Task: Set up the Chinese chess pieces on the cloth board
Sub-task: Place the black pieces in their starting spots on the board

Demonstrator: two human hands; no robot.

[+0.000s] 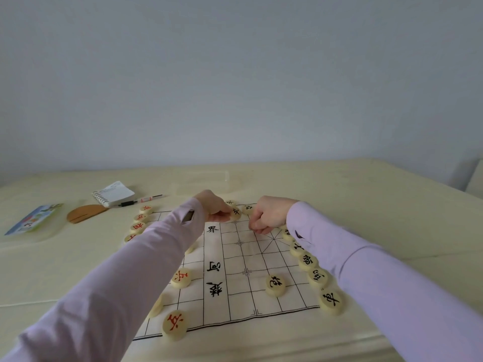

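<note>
The cloth board lies flat on the cream-covered bench, with its printed grid and river characters facing up. Both arms in lilac sleeves reach out over it to its far edge.

The left grip is closed on a black-lettered piece, pinching it between thumb and fingertips right at the board's far edge. The right grip is just beside it, with its fingers curled under into a fist and its knuckles low over the grid. I cannot tell whether it has anything inside. Two more black-lettered discs sit at the far edge between and behind the two grips.

A row of black pieces runs down the board's right border, partly under the right sleeve, and ends in the near chariot piece. A black cannon piece stands alone on the grid, inside that row. A column of red pieces runs along the left border. One red soldier sits beside the river text and another red soldier sits at the near left corner.

Off the board, far left, lie a spiral notebook, a pen, a brown wooden half-disc and a colourful booklet.
</note>
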